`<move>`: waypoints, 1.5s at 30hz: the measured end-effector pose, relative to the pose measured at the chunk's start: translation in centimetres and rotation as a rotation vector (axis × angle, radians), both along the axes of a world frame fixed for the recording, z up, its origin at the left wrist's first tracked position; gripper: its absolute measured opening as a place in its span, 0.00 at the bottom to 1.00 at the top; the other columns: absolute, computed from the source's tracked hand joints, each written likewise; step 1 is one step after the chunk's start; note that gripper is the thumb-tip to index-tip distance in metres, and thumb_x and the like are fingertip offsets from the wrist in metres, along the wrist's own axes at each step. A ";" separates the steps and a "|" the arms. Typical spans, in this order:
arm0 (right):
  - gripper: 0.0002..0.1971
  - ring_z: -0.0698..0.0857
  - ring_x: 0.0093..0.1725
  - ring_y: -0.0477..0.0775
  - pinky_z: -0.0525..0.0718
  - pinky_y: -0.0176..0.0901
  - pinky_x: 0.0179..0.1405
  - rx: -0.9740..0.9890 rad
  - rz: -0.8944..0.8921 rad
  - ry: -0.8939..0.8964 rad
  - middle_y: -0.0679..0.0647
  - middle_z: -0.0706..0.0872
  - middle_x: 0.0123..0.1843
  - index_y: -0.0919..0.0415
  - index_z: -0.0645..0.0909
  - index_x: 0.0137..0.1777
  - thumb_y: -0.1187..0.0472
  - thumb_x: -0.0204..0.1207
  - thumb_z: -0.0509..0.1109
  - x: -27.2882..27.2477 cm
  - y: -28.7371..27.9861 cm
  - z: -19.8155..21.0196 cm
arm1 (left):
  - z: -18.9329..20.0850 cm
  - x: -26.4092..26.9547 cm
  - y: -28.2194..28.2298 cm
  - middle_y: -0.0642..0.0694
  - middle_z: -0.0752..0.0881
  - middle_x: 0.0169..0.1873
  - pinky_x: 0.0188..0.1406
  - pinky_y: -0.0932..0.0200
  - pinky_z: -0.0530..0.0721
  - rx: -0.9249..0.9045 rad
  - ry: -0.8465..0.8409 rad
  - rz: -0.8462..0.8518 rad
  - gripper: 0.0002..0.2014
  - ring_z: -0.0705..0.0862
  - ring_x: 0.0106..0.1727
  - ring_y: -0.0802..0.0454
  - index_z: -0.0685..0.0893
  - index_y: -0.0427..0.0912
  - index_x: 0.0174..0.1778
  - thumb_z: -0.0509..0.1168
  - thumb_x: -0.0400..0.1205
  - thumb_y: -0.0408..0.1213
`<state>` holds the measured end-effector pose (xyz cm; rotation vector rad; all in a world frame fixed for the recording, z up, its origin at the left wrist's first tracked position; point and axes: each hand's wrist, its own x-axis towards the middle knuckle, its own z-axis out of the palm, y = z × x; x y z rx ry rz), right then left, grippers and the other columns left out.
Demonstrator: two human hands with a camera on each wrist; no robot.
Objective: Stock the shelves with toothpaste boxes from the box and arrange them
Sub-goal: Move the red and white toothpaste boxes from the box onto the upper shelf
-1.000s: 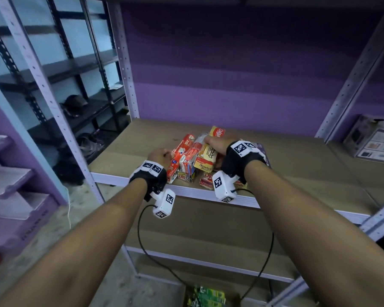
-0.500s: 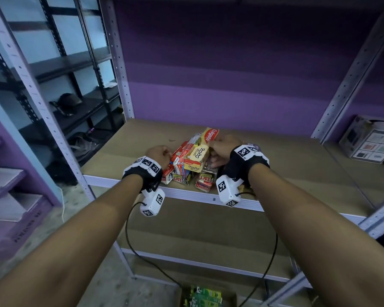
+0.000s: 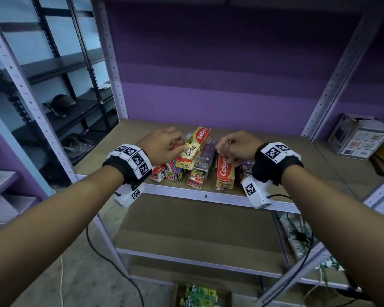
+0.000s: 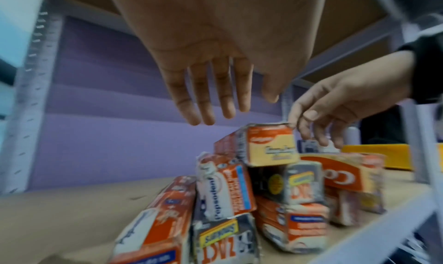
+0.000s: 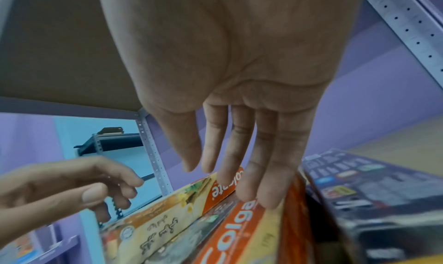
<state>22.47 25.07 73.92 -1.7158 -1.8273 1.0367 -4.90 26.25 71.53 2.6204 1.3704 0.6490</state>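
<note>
Cardboard toothpaste boxes (image 3: pixel 198 160) lie heaped at the front lip of your shelf (image 3: pixel 319 173), just behind its metal edge, and both hands hover over them holding nothing. Your left hand (image 3: pixel 162 145) hangs with fingers loosely spread above the yellow Colgate box (image 3: pixel 194 147) tilted on top; your right hand (image 3: pixel 236 147) reaches down with straight fingers brushing the red Colgate box (image 3: pixel 224 172). That top box looks likely to slide: a nudge could tip it, or push lower ones off the edge. About eight boxes show, the count unsure in the jumble. Further off, one printed carton (image 3: pixel 359 136) sits at right.
</note>
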 end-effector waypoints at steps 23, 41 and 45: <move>0.08 0.87 0.32 0.50 0.89 0.47 0.33 -0.329 0.155 -0.056 0.58 0.91 0.50 0.55 0.86 0.51 0.55 0.75 0.79 4.3 -13.6 -13.2 | -12.8 4.6 -13.6 0.52 0.85 0.47 0.45 0.68 0.80 -0.417 -0.185 -0.141 0.06 0.84 0.47 0.62 0.86 0.46 0.52 0.69 0.82 0.42; 0.05 0.90 0.48 0.54 0.93 0.50 0.39 -0.699 0.092 -0.163 0.49 0.87 0.51 0.50 0.85 0.50 0.52 0.78 0.75 4.4 -20.9 -35.9 | -36.9 6.3 -20.2 0.46 0.88 0.52 0.54 0.52 0.85 -0.866 -0.072 0.128 0.08 0.85 0.51 0.50 0.86 0.42 0.53 0.63 0.83 0.37; 0.04 0.91 0.48 0.55 0.93 0.52 0.40 -0.784 0.049 -0.143 0.49 0.88 0.52 0.48 0.86 0.50 0.52 0.79 0.73 4.6 -22.5 -42.5 | -44.5 5.8 -22.4 0.49 0.87 0.53 0.47 0.61 0.78 -0.955 -0.015 0.230 0.08 0.82 0.44 0.54 0.84 0.47 0.54 0.62 0.84 0.37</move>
